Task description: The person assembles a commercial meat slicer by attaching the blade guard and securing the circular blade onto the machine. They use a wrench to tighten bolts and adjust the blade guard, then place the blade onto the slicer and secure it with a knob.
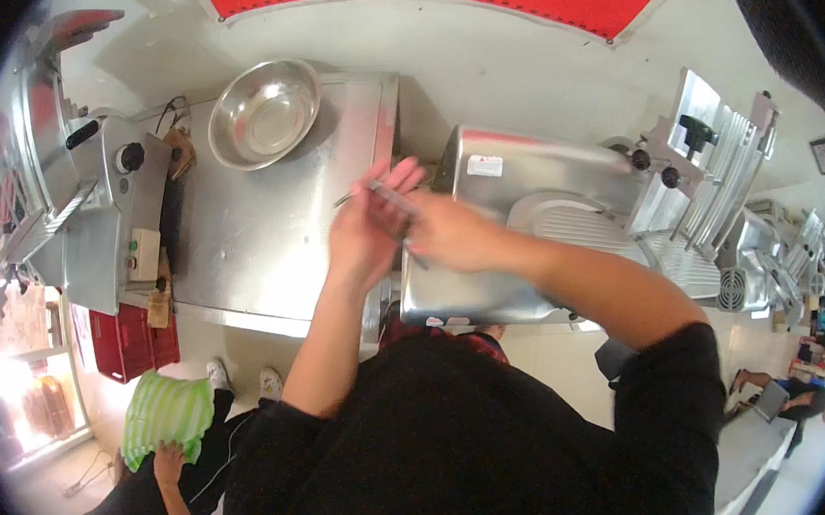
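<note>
Grey and slender, what seems to be a metal tool [391, 196], blurred, is gripped by the curled fingers of the right hand [446, 233] across the left hand [364, 229], whose fingers are extended. Both are held between a steel bench [262, 235], where a bowl [266, 115] is set, and a slicer [573, 218].

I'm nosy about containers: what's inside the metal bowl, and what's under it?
Inside the bowl, only shiny metal with a reddish sheen shows. It appears to rest on the steel table; whatever is directly beneath is covered.
</note>
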Action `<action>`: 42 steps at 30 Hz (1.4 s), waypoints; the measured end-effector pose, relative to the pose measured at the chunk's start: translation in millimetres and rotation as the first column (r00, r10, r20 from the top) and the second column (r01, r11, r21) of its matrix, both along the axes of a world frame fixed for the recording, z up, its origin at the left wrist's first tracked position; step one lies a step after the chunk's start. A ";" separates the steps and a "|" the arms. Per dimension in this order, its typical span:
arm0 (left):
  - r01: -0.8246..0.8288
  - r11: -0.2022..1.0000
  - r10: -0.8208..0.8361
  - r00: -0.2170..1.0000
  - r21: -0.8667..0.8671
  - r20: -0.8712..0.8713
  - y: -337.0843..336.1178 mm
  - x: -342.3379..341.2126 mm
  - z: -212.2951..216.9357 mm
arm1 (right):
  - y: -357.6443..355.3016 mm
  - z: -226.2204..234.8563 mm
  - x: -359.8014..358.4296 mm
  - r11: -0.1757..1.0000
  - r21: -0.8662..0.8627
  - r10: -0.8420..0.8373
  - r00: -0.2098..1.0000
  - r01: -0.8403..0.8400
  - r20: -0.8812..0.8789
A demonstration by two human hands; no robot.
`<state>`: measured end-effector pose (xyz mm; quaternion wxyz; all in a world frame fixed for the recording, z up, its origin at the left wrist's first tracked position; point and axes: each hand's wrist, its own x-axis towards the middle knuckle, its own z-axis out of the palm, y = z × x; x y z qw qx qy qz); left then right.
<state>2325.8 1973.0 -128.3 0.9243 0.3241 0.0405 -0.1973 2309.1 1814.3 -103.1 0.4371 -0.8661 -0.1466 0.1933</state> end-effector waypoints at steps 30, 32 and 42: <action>-0.537 -0.474 -0.273 0.843 0.698 0.463 267.5 -25.1 -250.7 | -252.9 -89.1 22.8 0.159 0.355 -0.731 0.351 0.921 -0.584; -0.583 -0.469 -0.276 0.810 0.663 0.517 249.9 -14.3 -241.3 | -268.0 -114.1 -9.8 0.139 0.177 -0.751 0.220 0.974 -0.623; -0.363 0.571 -0.358 0.697 0.736 0.622 -1.6 20.0 -59.0 | -241.0 109.2 -123.3 0.870 -0.301 -0.475 0.829 0.391 -0.295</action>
